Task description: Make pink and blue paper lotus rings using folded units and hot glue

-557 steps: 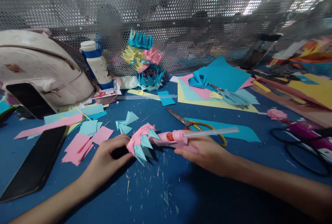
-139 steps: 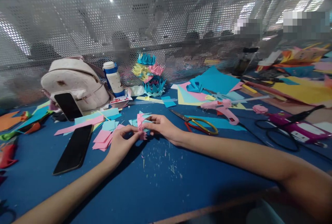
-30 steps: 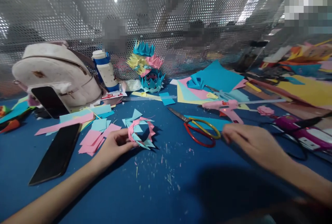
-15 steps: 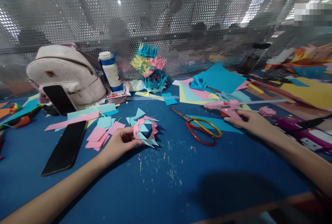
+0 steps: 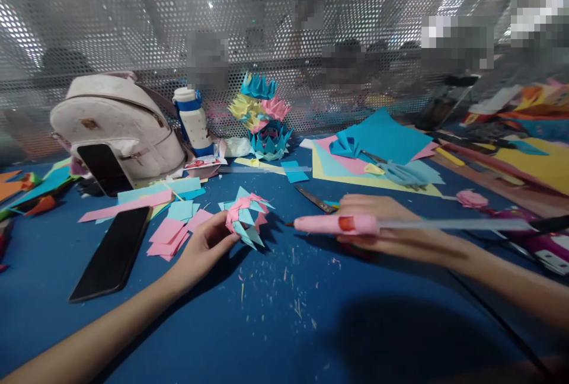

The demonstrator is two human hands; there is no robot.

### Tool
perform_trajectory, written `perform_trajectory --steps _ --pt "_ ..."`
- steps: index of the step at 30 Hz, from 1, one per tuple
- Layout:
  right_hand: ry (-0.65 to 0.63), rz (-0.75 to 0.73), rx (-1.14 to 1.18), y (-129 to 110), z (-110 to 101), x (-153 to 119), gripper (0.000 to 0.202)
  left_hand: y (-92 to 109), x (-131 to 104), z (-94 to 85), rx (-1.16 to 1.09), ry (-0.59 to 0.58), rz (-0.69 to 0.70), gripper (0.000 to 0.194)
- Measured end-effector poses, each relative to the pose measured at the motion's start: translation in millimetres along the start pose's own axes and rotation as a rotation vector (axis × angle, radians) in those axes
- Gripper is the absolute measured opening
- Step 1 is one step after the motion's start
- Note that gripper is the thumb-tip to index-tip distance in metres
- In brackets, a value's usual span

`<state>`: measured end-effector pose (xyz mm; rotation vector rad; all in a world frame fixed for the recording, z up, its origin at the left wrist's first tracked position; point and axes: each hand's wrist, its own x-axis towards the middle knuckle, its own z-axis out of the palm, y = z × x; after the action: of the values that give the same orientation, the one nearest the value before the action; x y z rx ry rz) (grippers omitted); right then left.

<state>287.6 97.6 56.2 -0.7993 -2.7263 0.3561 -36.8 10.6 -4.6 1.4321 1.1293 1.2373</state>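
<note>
Between its thumb and fingers, my left hand [image 5: 211,239] grips a pink and light-blue folded paper ring [image 5: 246,217] with pointed tips, tilted just above the table. My right hand [image 5: 377,224] is wrapped round a pink glue gun [image 5: 335,224], whose nozzle points left at the paper ring, a short gap away. A long clear glue stick [image 5: 448,224] sticks out of the gun's back. Scissors [image 5: 315,199] lie under my right hand, with their handles mostly hidden. Pink paper squares [image 5: 166,236] lie left of my left hand.
A black phone [image 5: 113,253] lies at the left, before a white backpack [image 5: 115,117] and a bottle [image 5: 193,120]. A paper lotus stack [image 5: 269,141] stands at the back; coloured sheets [image 5: 382,135] lie right of it. Paper scraps dot the blue table [image 5: 284,325].
My right hand has lifted the glue gun and brought it left, over the scissors and close to the paper ring. The ring in my left hand has turned and tilted slightly.
</note>
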Motion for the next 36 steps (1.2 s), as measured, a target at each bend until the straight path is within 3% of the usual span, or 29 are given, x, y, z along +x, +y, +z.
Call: perform_trajectory --steps 2,4,11,15,18,24,36 --pt "-0.033 -0.14 0.025 -10.5 9.3 13.8 0.047 -0.3 -0.4 0.2 0.02 -0.009 0.005 0.022" --pt "0.02 -0.223 0.019 -10.7 23.0 24.2 0.047 -1.3 -0.8 -0.2 0.057 -0.022 0.014 0.02" --pt "0.046 -0.223 -0.011 6.8 66.2 28.8 0.035 -1.4 1.3 -1.2 0.142 -0.06 -0.006 0.025" --pt "-0.057 -0.091 -0.018 6.7 67.4 27.3 0.034 -1.1 2.4 -0.8 0.125 -0.111 -0.03 0.022" --pt "-0.082 -0.089 -0.023 6.1 65.5 28.5 0.035 -1.8 2.3 -1.0 0.122 -0.109 -0.034 0.02" --pt "-0.028 -0.158 -0.052 5.0 65.9 29.3 0.047 -2.6 1.2 -2.1 0.153 -0.114 -0.034 0.024" --pt "0.137 -0.285 -0.171 8.5 76.4 22.7 0.03 -2.6 -0.6 -2.0 0.141 -0.085 0.011 0.024"
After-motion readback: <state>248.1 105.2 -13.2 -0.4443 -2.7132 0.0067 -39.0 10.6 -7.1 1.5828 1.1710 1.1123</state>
